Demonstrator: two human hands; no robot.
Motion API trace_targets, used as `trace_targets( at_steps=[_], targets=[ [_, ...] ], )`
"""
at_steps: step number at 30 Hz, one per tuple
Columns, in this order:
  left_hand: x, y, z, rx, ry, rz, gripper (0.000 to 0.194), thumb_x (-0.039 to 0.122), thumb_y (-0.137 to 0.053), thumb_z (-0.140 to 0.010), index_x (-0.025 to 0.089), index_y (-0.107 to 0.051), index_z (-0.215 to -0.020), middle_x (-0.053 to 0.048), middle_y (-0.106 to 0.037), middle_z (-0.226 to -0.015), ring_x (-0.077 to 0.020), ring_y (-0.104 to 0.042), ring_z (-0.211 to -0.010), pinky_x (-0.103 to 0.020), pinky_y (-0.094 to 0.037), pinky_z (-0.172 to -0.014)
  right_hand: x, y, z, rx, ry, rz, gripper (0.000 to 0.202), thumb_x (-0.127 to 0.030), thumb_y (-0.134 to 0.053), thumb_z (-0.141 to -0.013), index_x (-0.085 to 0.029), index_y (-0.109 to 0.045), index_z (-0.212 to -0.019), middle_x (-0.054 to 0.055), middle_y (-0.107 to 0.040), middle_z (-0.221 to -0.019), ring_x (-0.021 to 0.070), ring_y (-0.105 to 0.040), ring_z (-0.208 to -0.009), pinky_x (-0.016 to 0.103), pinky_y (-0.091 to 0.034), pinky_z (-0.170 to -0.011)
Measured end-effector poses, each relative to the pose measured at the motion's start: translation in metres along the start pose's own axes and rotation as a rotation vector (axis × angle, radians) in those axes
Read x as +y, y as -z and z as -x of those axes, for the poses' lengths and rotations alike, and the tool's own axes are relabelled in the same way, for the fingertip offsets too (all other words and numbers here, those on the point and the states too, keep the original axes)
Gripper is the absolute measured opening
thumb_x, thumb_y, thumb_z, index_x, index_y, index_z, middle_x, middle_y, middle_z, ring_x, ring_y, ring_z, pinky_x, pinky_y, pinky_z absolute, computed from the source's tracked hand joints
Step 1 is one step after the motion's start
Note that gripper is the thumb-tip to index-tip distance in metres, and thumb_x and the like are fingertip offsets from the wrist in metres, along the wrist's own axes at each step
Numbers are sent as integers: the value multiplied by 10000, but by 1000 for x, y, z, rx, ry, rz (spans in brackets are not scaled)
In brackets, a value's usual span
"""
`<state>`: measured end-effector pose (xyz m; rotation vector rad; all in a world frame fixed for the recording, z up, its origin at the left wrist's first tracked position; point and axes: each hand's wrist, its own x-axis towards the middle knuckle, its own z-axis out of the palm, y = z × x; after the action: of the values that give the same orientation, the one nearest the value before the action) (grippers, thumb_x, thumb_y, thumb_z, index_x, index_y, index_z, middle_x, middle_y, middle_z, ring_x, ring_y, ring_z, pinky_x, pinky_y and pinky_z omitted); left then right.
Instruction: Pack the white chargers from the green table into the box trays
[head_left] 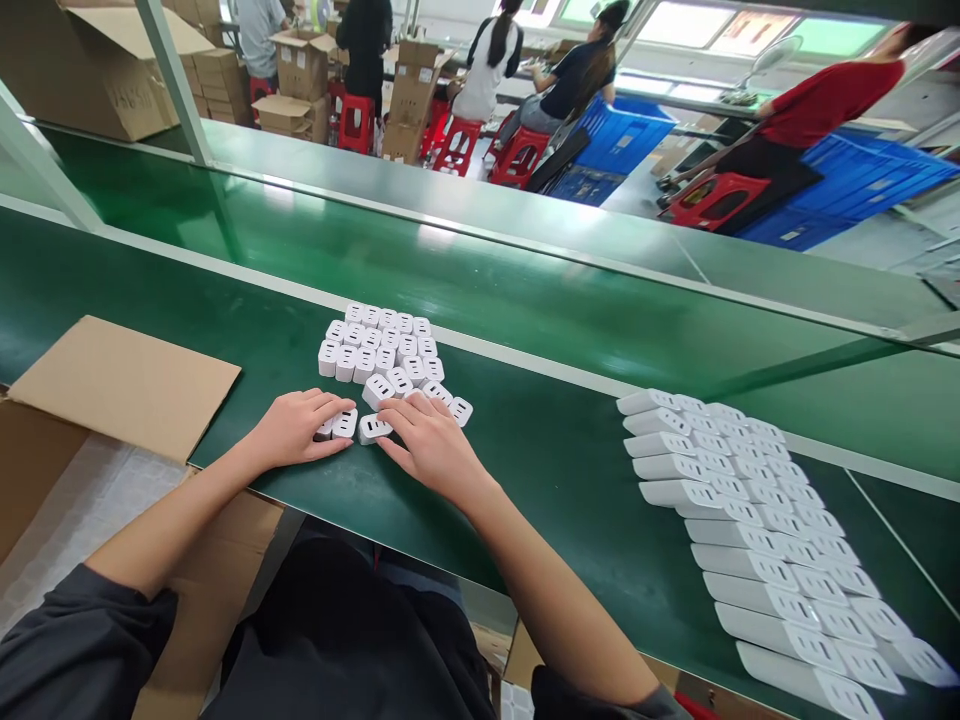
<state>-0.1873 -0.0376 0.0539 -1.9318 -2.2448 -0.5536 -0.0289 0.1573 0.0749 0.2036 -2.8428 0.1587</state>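
Several white USB chargers (366, 362), each with two dark slots on its upper face, stand in close rows on the green work surface in front of me. My left hand (294, 430) has fingers and thumb around two chargers (345, 423) at the near left of this group. Just to the right, my right hand (436, 447) pinches another charger (372, 429), which sits slightly apart and turned. Beneath and beyond the right fingers, a few more chargers (460, 411) lie at uneven angles, partly covered.
A larger block of white chargers (750, 510) stands in rows at the right. To the left is an open cardboard box (127, 385) with a pale tray inside. A low rail (525, 368) edges the far side. Beyond, people sit near blue crates (622, 135).
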Motion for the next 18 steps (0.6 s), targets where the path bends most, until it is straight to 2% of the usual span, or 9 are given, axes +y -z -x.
trace_targets(
  at_steps=[3,6,8,10,12,15,18],
  targets=[
    [5,4,-1,-47,33,-7,407,487,-558,-932,186,-586,-1206,-41,-710,-1070,-207,-676,-923,-323,-504,-717,-8,-8,-1,35,-57,43,157,-327,-616,-948,-172,-635,-962,72,-714,-946,246,-582,-892,364,-386,-760],
    [11,7,-1,-65,49,-33,402,480,-561,-924,173,-589,-1182,-43,-704,-1095,-210,-669,-931,-335,-502,-713,-19,-16,-1,128,-149,102,302,-441,-564,-973,-154,-642,-918,79,-680,-801,253,-581,-823,365,-378,-738],
    [14,7,-2,-46,36,-73,459,510,-564,-922,166,-578,-1225,-58,-692,-1153,-221,-657,-982,-348,-506,-761,-23,-17,-1,186,-160,39,363,-483,-514,-991,-151,-651,-943,70,-674,-772,239,-584,-796,356,-386,-739],
    [17,6,-2,-13,8,-131,568,582,-560,-915,173,-552,-1308,-77,-672,-1214,-242,-641,-1042,-368,-502,-815,-20,-14,-2,229,-167,-37,328,-425,-467,-1022,-158,-657,-1010,65,-700,-819,223,-592,-811,347,-396,-757],
    [20,3,-2,15,-18,-196,632,636,-546,-908,210,-525,-1374,-83,-658,-1251,-260,-630,-1080,-382,-494,-830,-9,-10,-3,256,-186,-34,258,-305,-447,-1030,-167,-653,-1100,77,-733,-974,229,-600,-900,356,-398,-802],
    [22,-3,-3,33,-40,-261,530,591,-522,-945,273,-549,-1369,-57,-673,-1230,-240,-643,-1034,-365,-485,-783,8,-10,-5,238,-137,52,252,-217,-489,-1000,-187,-638,-1201,75,-692,-1248,259,-572,-1072,398,-375,-889],
    [20,-5,-3,53,-49,-265,402,491,-506,-988,277,-597,-1315,-30,-706,-1148,-192,-662,-914,-337,-472,-720,16,-16,-2,207,-42,91,249,-258,-554,-986,-204,-639,-1214,50,-683,-1285,268,-566,-1125,412,-351,-922]
  ],
)
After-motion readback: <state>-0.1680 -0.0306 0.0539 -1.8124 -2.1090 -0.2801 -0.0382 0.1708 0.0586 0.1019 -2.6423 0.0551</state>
